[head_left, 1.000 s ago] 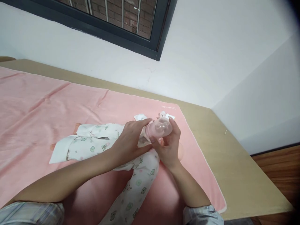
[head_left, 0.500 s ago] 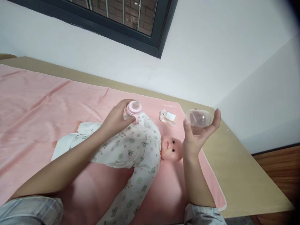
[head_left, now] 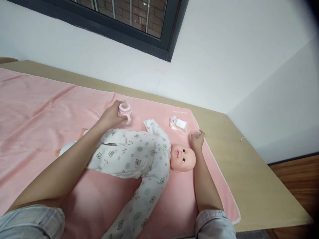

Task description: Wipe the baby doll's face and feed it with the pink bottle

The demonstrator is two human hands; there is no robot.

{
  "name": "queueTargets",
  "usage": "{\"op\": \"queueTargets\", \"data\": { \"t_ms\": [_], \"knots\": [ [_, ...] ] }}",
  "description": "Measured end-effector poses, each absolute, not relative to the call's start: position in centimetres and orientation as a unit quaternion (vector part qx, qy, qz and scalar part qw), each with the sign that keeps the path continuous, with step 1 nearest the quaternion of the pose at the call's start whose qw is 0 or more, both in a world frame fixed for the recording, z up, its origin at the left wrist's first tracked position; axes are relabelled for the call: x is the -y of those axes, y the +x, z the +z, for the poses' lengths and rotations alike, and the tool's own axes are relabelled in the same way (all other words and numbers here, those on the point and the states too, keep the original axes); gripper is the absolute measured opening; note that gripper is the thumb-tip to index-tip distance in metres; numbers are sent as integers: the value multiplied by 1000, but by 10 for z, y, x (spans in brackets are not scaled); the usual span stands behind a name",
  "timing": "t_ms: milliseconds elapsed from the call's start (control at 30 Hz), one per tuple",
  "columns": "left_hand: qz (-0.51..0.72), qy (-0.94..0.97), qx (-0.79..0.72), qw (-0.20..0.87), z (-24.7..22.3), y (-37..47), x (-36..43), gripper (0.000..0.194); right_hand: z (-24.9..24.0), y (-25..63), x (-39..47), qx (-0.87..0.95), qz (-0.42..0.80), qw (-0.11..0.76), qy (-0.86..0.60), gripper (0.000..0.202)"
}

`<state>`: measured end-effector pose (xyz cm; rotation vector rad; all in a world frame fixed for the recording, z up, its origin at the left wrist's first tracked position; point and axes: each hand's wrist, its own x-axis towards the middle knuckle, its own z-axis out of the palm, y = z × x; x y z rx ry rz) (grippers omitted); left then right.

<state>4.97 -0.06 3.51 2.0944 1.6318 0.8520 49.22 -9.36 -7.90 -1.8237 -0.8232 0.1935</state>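
Observation:
My left hand (head_left: 111, 116) is wrapped round a pink baby bottle (head_left: 125, 111) with a clear teat and a side handle, upright beyond the doll's body. My right hand (head_left: 197, 141) is low over the mat by the doll's head, fingers closed on a clear bottle cap (head_left: 196, 134), mostly hidden by them. Between my arms a baby doll (head_left: 183, 157) lies on its back, head to the right, in a white printed outfit (head_left: 139, 151). My left forearm crosses over its legs.
A pink mat (head_left: 94, 196) covers much of the wooden table (head_left: 251, 179). An opened wrapper with a white piece (head_left: 178, 124) lies beyond the doll's head. A small white hook-shaped bit (head_left: 242, 138) is near the table's right edge. A wall and a dark-framed window (head_left: 169, 46) stand behind.
My left hand has carried the bottle left and away from the doll's chest. My right hand has lowered the clear cap from the air to the mat's far right edge.

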Motion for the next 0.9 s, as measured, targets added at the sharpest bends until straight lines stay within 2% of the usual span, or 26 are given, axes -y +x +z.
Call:
{"op": "queueTargets", "data": {
  "t_ms": [100, 200, 433, 600, 767, 900],
  "knots": [
    [283, 753, -574, 154, 30, 42, -6, 63, -81, 493, 94, 349, 94, 485, -796, 76],
    [235, 767, -582, 138, 27, 38, -9, 61, -81, 492, 92, 364, 90, 470, -799, 83],
    [167, 773, -595, 145, 21, 37, -13, 56, -89, 494, 90, 383, 69, 506, -770, 78],
    [162, 770, -597, 155, 17, 35, -18, 63, -91, 494, 89, 385, 60, 508, -768, 76],
    [162, 776, -586, 167, 21, 33, -15, 60, -90, 493, 89, 390, 51, 514, -762, 73],
    [153, 780, -575, 191, 31, 25, -13, 74, -91, 493, 88, 385, 47, 517, -763, 74]
  ]
}}
